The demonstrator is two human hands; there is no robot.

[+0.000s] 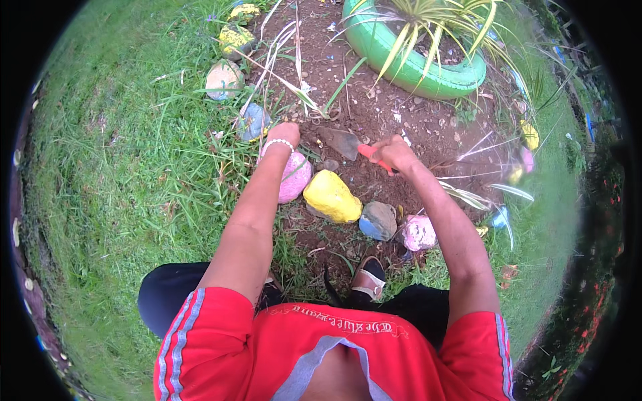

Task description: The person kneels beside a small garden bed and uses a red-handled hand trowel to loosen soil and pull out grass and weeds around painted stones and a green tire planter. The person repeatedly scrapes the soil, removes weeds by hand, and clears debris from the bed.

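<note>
My right hand [393, 152] grips the red handle of a hand trowel [342, 142], whose metal blade lies against the brown soil and points left. My left hand [285, 133], with a white beaded bracelet at the wrist, is held low at the soil's edge, above a pink painted rock [296, 178]. Its fingers are bent, and I cannot tell whether they hold anything. Nearer to me, a yellow painted rock [332, 195] sits beside the pink one. A small grey stone [330, 165] rests between the trowel blade and the yellow rock.
A green painted tyre [416, 75] surrounds a spiky striped-leaf plant [419, 17]. More painted rocks edge the bed: a blue-grey one [255, 122], a blue and brown one [377, 221] and a pink and white one [419, 233]. Dry leaves lie on the soil. Grass [130, 165] spreads at left.
</note>
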